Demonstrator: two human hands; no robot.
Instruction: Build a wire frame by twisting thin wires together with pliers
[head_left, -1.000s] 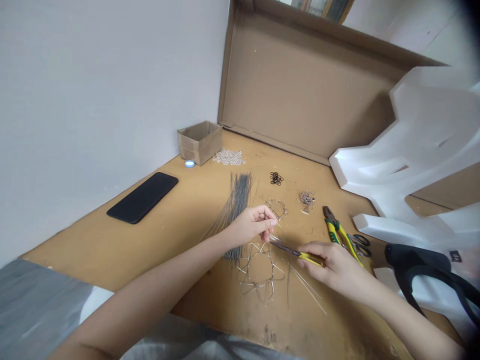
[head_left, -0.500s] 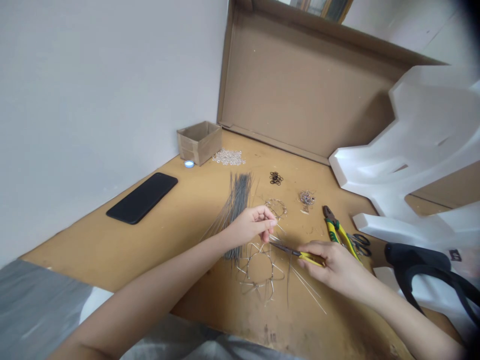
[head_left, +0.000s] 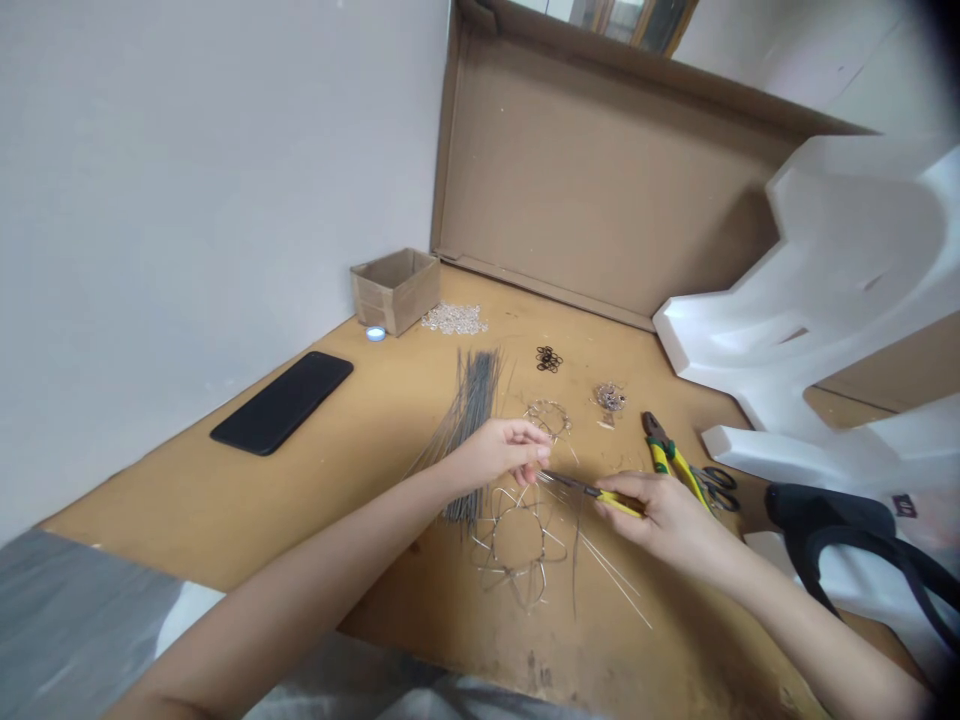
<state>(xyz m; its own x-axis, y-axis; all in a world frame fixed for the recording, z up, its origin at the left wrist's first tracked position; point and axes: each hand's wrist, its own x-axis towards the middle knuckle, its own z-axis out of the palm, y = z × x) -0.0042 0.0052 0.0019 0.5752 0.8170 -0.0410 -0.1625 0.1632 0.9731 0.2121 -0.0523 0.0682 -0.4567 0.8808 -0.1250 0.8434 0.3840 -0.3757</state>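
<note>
My left hand [head_left: 506,452] is closed in a pinch over the table; what it holds is too small to make out for certain. My right hand [head_left: 652,510] is wrapped round small yellow-handled pliers [head_left: 619,502], whose dark tips reach the fingertips of my left hand. Just below lies a star-shaped wire frame [head_left: 517,540] with a round middle. A bundle of grey wires [head_left: 474,400] lies partly beneath my left wrist. Beyond my fingers rests a smaller wire ring [head_left: 549,417]. Some loose straight wires [head_left: 615,575] lie below the pliers.
Larger green-and-yellow pliers [head_left: 670,455] and scissors [head_left: 721,488] lie at the right. Farther back are black rings [head_left: 549,359], a small metal pile [head_left: 610,397], clear beads [head_left: 455,319] and a small cardboard box [head_left: 396,292]. A black phone [head_left: 283,402] lies left.
The pliers' tips have risen slightly, closer to the fingertips of my left hand. The view has shifted a little.
</note>
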